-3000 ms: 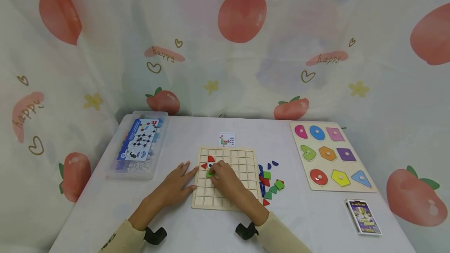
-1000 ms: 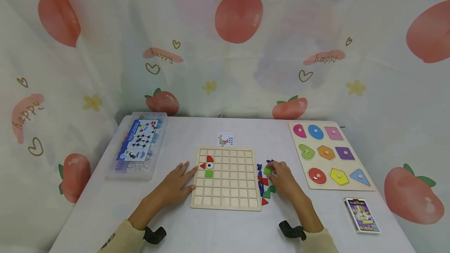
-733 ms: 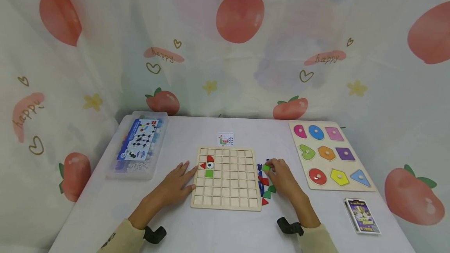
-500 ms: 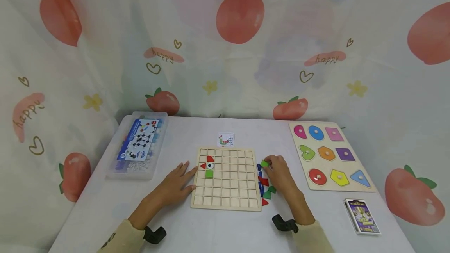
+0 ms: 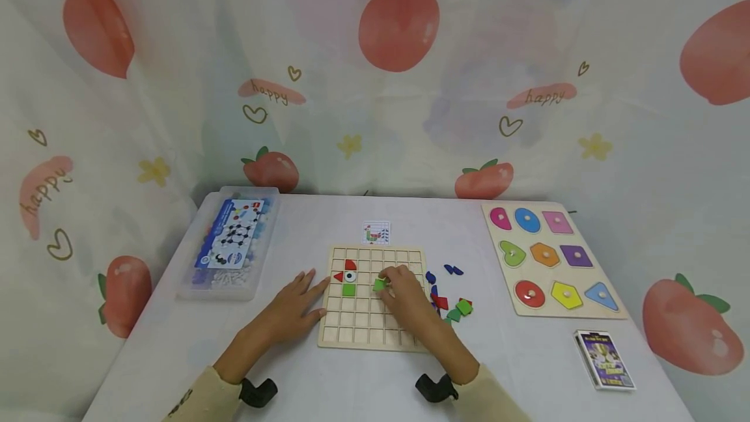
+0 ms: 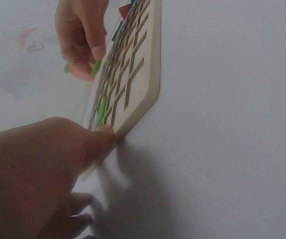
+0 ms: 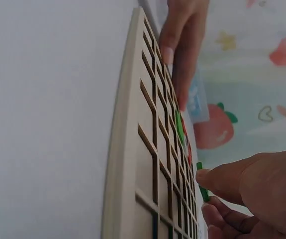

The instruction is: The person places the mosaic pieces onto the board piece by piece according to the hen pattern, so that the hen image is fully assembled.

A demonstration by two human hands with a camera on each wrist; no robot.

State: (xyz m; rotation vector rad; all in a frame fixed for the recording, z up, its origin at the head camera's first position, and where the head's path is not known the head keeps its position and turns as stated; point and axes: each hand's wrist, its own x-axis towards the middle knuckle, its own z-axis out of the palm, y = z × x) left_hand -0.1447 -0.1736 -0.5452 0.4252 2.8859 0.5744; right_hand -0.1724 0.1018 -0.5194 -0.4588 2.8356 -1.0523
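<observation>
My right hand [image 5: 407,298] pinches a green square tile [image 5: 379,285] between thumb and fingers, over the middle of the wooden grid board [image 5: 375,338]. In the right wrist view the same green tile [image 7: 202,184] stands on edge between the fingertips, close above the grid. My left hand [image 5: 293,308] lies with fingers spread at the board's left edge, its thumb touching the rim in the left wrist view. Set in the board's upper left are a red quarter-round tile [image 5: 350,265], a red triangle [image 5: 338,277], an eye tile [image 5: 349,276] and a green square [image 5: 349,290].
Loose blue, red and green tiles [image 5: 454,314] lie right of the board. A small picture card [image 5: 376,232] sits behind it. A plastic box [image 5: 234,239] stands at left; a shape puzzle [image 5: 512,279] and a card deck [image 5: 605,360] lie at right.
The right hand has left the board, picked up a green square tile from the loose pieces and carried it left over the grid. The left hand has stayed at the board's edge.
</observation>
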